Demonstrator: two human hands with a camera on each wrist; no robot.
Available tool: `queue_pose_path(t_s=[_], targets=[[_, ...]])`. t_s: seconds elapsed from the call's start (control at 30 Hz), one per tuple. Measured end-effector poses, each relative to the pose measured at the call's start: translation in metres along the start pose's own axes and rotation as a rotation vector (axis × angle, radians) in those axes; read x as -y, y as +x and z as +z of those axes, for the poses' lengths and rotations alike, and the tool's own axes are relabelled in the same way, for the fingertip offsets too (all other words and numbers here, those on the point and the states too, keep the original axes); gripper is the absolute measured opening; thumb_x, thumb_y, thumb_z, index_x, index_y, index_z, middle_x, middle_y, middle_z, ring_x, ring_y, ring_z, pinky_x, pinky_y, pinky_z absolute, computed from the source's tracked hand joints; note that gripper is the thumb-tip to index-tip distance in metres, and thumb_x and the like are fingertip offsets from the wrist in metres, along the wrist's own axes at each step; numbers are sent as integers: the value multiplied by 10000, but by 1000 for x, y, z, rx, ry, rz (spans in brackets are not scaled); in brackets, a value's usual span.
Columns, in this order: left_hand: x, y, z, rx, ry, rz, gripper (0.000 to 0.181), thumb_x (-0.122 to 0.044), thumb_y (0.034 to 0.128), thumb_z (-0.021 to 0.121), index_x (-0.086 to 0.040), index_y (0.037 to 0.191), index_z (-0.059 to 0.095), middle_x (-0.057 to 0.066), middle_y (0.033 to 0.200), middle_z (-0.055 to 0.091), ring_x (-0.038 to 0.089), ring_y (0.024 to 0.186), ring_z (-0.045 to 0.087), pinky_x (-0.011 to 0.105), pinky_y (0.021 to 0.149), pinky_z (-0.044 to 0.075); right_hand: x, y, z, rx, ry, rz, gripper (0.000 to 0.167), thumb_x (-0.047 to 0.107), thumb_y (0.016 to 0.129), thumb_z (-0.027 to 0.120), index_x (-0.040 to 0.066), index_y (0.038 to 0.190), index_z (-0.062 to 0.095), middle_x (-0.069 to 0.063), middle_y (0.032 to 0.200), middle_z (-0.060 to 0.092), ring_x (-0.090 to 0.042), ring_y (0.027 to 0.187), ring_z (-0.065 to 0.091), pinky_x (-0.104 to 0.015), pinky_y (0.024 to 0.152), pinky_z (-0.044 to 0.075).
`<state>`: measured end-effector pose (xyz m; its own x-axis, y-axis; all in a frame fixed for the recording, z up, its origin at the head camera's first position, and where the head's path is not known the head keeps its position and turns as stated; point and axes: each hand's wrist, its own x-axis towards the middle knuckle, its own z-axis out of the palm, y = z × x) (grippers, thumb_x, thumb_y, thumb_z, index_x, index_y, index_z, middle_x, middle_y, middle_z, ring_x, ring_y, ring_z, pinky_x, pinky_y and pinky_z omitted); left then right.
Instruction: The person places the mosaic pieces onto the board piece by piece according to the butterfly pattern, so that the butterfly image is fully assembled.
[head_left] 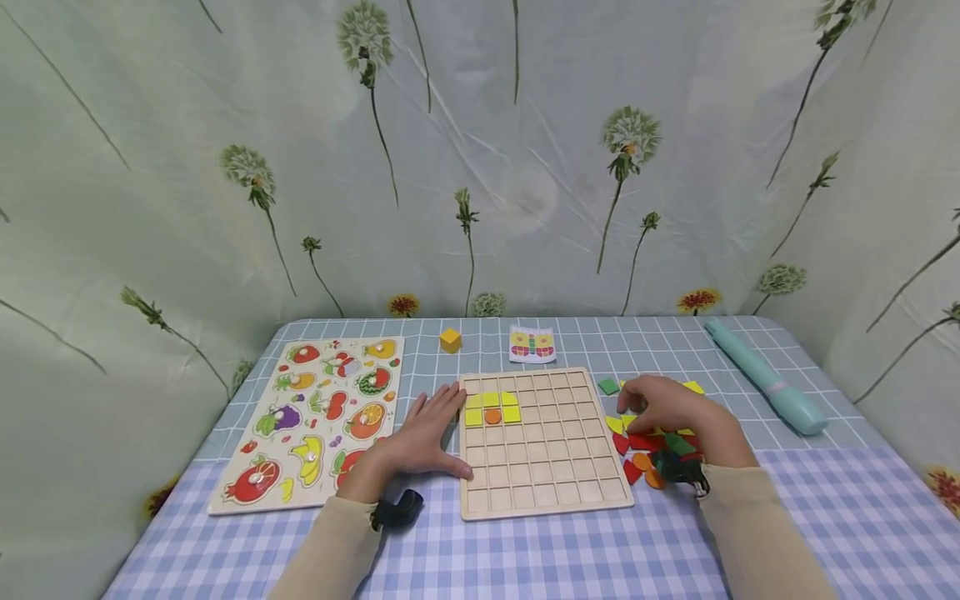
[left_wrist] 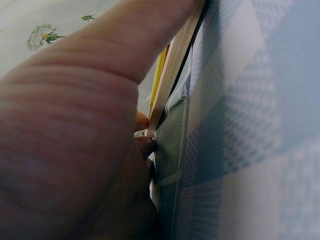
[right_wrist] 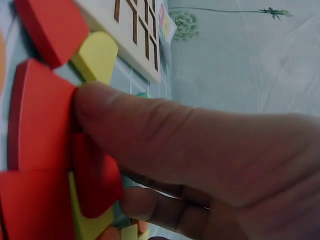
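A wooden grid board lies mid-table, with several yellow pieces and an orange round piece in its upper left cells. My left hand rests at the board's left edge, fingers extended and thumb by the lower side. To the board's right, my right hand is bent over a pile of loose pieces, with a gap between thumb and index finger in the head view. In the right wrist view the thumb tip lies against red pieces, near a yellow rounded piece. Some fingertips are hidden.
A fruit puzzle board lies left. Behind the grid board are an orange cube and a butterfly picture card. A teal cylindrical object lies far right. A green piece sits by the board's upper right corner.
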<state>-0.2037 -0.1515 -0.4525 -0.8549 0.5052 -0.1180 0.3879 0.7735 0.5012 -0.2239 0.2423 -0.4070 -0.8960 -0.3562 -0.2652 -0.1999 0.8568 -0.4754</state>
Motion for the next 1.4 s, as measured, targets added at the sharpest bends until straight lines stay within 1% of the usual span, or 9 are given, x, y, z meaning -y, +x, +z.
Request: queue_pose_path(t_s=[0.13, 0.23, 0.4, 0.57, 0.7, 0.8, 0.93, 1.1, 1.4], targets=[[0, 0, 1, -1, -4, 2, 1217, -579, 698, 845, -70, 1599, 204, 105, 1697, 121, 306, 1583, 39, 578, 1265, -17, -3, 0, 0, 13, 17, 11, 181, 117, 797, 816, 89, 882, 658, -36, 827, 582, -181, 773, 508, -284, 656, 457], [-1, 0, 1, -1, -8, 6, 1213, -570, 700, 848, -69, 1599, 204, 106, 1696, 121, 307, 1583, 44, 577, 1266, -13, -2, 0, 1, -4, 43, 18, 190, 90, 803, 798, 91, 888, 627, -37, 817, 577, -182, 751, 510, -286, 636, 460], [-1, 0, 0, 1, -7, 12, 1206, -559, 704, 851, -68, 1598, 207, 106, 1696, 121, 304, 1583, 45, 572, 1268, -13, 6, 4, 4, -99, 57, 11, 155, 63, 846, 752, 99, 925, 624, -44, 835, 597, -188, 762, 520, -285, 643, 476], [-1, 0, 0, 6, -4, 9, 1210, -562, 703, 850, -67, 1598, 204, 103, 1697, 119, 301, 1584, 39, 567, 1268, -22, 18, 10, 8, -211, 53, -17, 79, 90, 895, 720, 126, 942, 668, -47, 903, 645, -199, 832, 554, -307, 740, 512], [-1, 0, -1, 6, -3, 7, 1213, -565, 700, 850, -68, 1598, 204, 101, 1697, 119, 301, 1584, 39, 566, 1269, -24, 30, 18, 15, -266, 87, -59, 65, 101, 911, 706, 140, 961, 692, -60, 964, 677, -197, 846, 589, -340, 782, 539], [-1, -1, -1, 4, -3, 7, 1215, -567, 699, 851, -67, 1598, 205, 102, 1697, 119, 302, 1583, 38, 568, 1268, -22, 40, 23, 22, -270, 122, -89, 55, 109, 926, 687, 146, 967, 694, -60, 981, 678, -178, 820, 595, -320, 757, 528], [-1, -1, -1, 5, -7, 4, 1216, -570, 699, 848, -72, 1600, 202, 99, 1698, 116, 300, 1584, 35, 567, 1269, -24, 55, 28, 32, -238, 186, -112, 78, 102, 938, 671, 150, 997, 691, -54, 991, 671, -156, 799, 598, -274, 708, 520], [0, 0, -2, 5, -6, -1, 1220, -574, 695, 848, -82, 1602, 198, 91, 1699, 117, 295, 1584, 40, 560, 1271, -23, 74, 31, 44, -215, 227, -173, 111, 60, 919, 681, 133, 1002, 676, -41, 935, 648, -141, 767, 585, -248, 635, 518], [0, -2, -2, 8, -11, -2, 1215, -569, 700, 847, -82, 1603, 195, 89, 1700, 109, 292, 1585, 37, 558, 1271, -21, 100, 34, 68, -191, 215, -280, 157, 11, 887, 671, 143, 966, 642, 14, 885, 611, -122, 787, 550, -237, 712, 482]])
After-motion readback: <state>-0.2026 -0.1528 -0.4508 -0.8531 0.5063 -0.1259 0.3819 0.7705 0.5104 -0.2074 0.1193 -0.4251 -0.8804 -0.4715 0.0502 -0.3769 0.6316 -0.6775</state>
